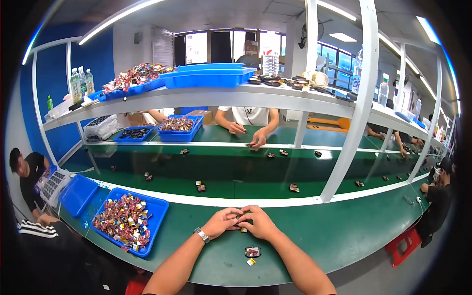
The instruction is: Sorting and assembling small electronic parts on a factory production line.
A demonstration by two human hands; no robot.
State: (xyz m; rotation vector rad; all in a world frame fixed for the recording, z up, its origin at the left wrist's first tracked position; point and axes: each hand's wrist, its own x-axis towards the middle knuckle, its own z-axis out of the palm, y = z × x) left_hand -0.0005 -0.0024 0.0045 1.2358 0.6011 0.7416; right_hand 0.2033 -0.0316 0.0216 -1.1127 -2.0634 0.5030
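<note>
My left hand [222,222] and my right hand [259,224] meet over the green bench, fingertips pressed together round a small dark part. Fingers hide most of that part, though a yellow-and-white tab [244,229] shows below them. Nearer to me on the bench lies a small black casing with a red circuit board [252,251] in it. Its yellow-and-white tab [251,262] sticks out on the near side. To the left of my forearm, a blue tray [162,209] is heaped with red circuit boards with tabs.
A green conveyor belt [246,169] with several small assemblies runs beyond the bench. A white upright post [350,113] and a shelf with blue trays [209,78] stand ahead. Across the belt a person [250,120] handles parts; other people sit left and right.
</note>
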